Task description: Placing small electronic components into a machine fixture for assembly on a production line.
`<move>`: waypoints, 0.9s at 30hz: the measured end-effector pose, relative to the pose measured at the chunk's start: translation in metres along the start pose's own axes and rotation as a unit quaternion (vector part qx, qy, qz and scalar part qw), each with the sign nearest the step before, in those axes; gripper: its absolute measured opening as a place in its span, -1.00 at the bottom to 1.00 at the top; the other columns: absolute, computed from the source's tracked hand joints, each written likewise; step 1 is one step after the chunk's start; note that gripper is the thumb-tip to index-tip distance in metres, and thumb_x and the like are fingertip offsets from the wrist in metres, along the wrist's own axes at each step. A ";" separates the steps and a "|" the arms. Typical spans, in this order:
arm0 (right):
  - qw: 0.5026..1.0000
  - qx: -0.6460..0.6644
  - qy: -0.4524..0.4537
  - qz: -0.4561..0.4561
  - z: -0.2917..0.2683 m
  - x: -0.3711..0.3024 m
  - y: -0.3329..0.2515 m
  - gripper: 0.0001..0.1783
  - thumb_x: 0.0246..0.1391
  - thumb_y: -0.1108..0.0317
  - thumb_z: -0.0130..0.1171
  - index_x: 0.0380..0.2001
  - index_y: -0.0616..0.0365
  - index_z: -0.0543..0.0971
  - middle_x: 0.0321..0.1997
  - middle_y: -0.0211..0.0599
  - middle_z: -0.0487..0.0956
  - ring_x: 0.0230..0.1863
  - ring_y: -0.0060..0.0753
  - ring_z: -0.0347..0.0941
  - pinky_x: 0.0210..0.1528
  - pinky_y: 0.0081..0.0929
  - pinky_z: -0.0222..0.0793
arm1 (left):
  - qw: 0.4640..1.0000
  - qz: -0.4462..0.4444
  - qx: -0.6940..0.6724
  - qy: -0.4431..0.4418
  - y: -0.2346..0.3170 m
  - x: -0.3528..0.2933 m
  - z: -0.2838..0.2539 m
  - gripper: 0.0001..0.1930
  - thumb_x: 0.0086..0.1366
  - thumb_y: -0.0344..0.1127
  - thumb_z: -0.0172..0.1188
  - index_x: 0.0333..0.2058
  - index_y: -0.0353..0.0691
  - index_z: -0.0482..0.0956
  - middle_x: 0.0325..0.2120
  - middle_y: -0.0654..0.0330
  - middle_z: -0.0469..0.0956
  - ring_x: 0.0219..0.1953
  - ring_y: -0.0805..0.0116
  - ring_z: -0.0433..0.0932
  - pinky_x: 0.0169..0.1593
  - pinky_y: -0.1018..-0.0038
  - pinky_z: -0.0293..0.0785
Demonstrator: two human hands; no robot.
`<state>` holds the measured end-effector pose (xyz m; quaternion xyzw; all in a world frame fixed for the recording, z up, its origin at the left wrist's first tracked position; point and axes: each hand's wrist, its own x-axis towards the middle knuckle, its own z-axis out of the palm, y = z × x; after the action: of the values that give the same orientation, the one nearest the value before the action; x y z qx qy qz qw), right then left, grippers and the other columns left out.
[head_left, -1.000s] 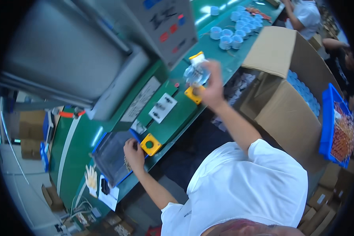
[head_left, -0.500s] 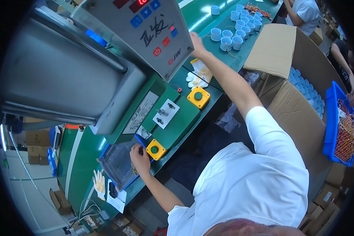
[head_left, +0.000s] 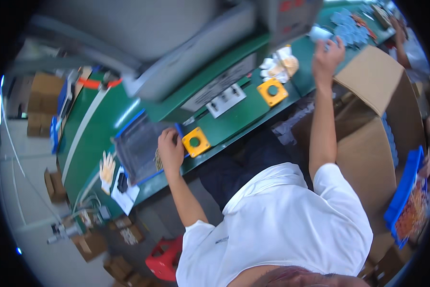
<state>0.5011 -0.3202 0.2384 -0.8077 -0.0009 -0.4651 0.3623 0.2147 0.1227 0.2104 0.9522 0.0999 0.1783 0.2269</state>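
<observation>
My left hand (head_left: pixel 171 147) is at the near right corner of a blue-rimmed tray (head_left: pixel 139 178), beside a yellow button box (head_left: pixel 196 141). Its fingers are curled, and what they hold, if anything, is hidden. A small heap of brass-coloured pieces (head_left: pixel 158 160) lies in the tray next to that hand. My right hand (head_left: pixel 328 60) reaches far forward to the right, its fingertips closed on a light blue cup (head_left: pixel 319 33); the picture is smeared there. Between my hands stands a green press (head_left: pixel 215 79) with a pale fixture plate (head_left: pixel 225 100) and a second yellow button box (head_left: pixel 272 92).
More light blue cups (head_left: pixel 351 29) cluster at the far right of the green bench. White gloves (head_left: pixel 279 64) lie behind the right button box, another glove (head_left: pixel 107 168) at left. An open carton (head_left: pixel 368 129) and a blue basket (head_left: pixel 406 196) stand right; a red stool (head_left: pixel 166 258) below.
The view has swung, shifting the bench. My right hand has come out from behind the control panel and is now at a blue cup. My left hand stays by the tray.
</observation>
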 end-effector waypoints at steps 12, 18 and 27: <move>0.907 0.342 -0.236 -0.070 -0.029 -0.111 -0.209 -0.28 -0.15 0.35 0.62 0.11 0.22 0.53 0.08 -0.17 0.64 0.09 -0.14 0.58 0.13 -0.27 0.52 | 0.988 -0.103 -0.104 0.047 0.013 0.000 -0.004 -0.91 0.42 -0.47 0.12 -0.19 -0.39 0.54 -0.26 -0.07 0.65 -0.20 0.05 0.65 -0.05 0.29 0.53; 0.923 0.304 -0.201 -0.124 -0.019 -0.111 -0.208 -0.28 -0.16 0.32 0.61 0.11 0.20 0.54 0.08 -0.20 0.63 0.07 -0.04 0.55 0.10 -0.20 0.51 | 0.992 -0.086 -0.063 0.066 0.015 -0.006 -0.005 -0.89 0.40 -0.47 0.20 -0.17 -0.40 0.59 -0.31 -0.02 0.68 -0.25 0.16 0.69 -0.11 0.35 0.56; 0.920 0.290 -0.226 -0.138 -0.019 -0.107 -0.212 -0.33 -0.15 0.31 0.60 0.06 0.17 0.54 0.04 -0.18 0.60 0.06 -0.06 0.53 0.09 -0.18 0.48 | 0.992 -0.013 -0.056 0.111 0.015 -0.005 -0.008 -0.84 0.31 -0.48 0.30 -0.14 -0.31 0.69 -0.26 0.01 0.69 -0.21 0.01 0.67 -0.11 0.27 0.57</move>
<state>0.3546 -0.1392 0.2873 -0.7429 -0.3290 -0.2950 0.5028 0.2086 0.1115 0.2223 0.9110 0.1271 0.2848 0.2699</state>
